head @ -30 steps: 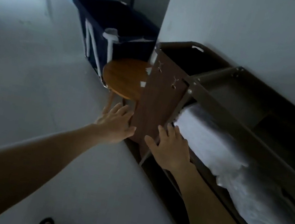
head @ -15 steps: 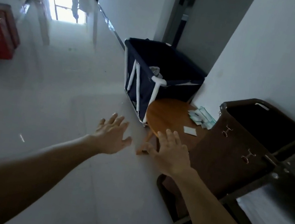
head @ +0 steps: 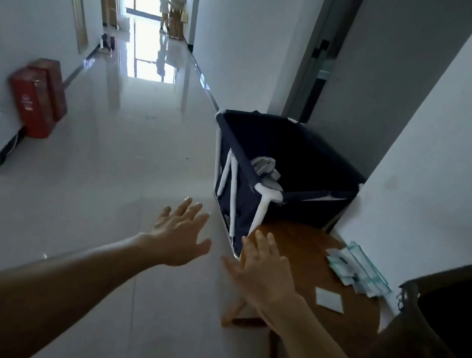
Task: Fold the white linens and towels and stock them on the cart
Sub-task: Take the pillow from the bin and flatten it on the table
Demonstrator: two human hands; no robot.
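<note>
Both arms reach forward over the hallway floor. My left hand is held out with fingers straight and holds nothing. My right hand is also spread flat and empty, just in front of the near edge of a round wooden table. Behind the table stands a dark blue fabric laundry bin on a white frame, with a crumpled grey-white cloth over its near rim. The brown bag end of the cart shows at the lower right; its linen shelves are out of view.
Small packets in a clear tray and a loose sachet lie on the table. A red fire cabinet stands at the left wall. The glossy corridor runs ahead; a person stands at its far end.
The view has swung left and up, away from the cart's shelves of white linen toward the corridor. Both hands stayed outstretched and empty, now in front of the table and bin.
</note>
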